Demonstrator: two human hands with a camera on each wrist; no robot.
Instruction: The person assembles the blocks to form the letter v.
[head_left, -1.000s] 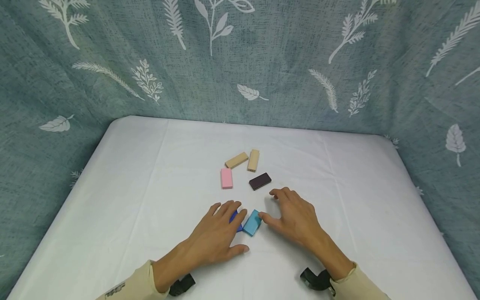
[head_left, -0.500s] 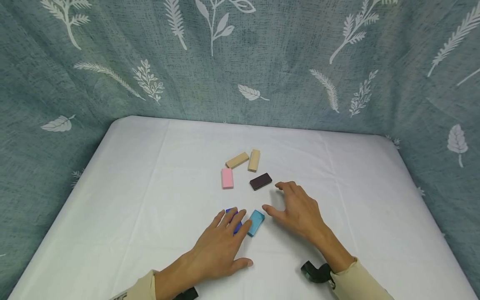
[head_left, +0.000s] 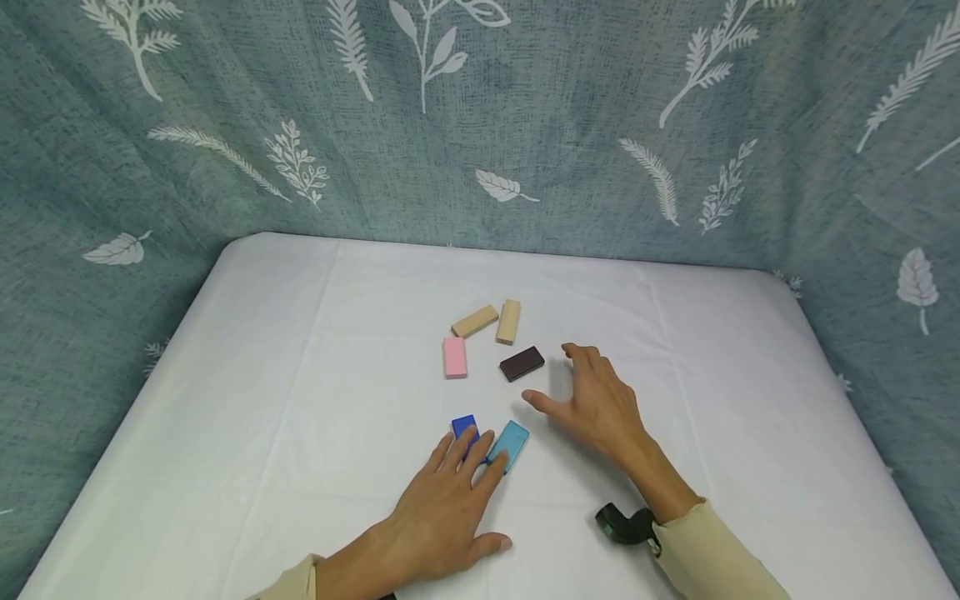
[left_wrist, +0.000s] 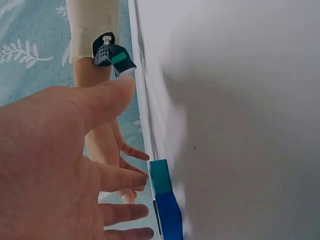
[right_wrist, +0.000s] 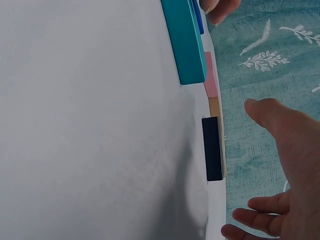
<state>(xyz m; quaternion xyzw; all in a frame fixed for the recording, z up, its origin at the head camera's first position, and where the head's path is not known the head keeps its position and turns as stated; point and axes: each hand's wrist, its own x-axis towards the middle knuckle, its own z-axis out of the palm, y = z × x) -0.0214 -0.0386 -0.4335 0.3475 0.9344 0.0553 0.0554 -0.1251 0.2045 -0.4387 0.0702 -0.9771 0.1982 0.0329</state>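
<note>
My left hand is spread palm down, its fingers reaching over the near part of a blue block and the edge of a light blue block. In the left wrist view its fingers stand apart from the light blue block and the blue block. My right hand hovers with parted, loosely bent fingers, just right of a dark brown block. Nothing lies between its thumb and fingers in the right wrist view, where the dark block shows end to end.
Farther back lie a pink block and two tan blocks, one slanted and one nearly upright in view. All rest on a white cloth. A leaf-patterned green curtain hangs behind the table.
My left hand has drawn back toward me and slightly right, uncovering more of the blue block. My right hand has left the light blue block and moved farther away, beside the dark brown one.
</note>
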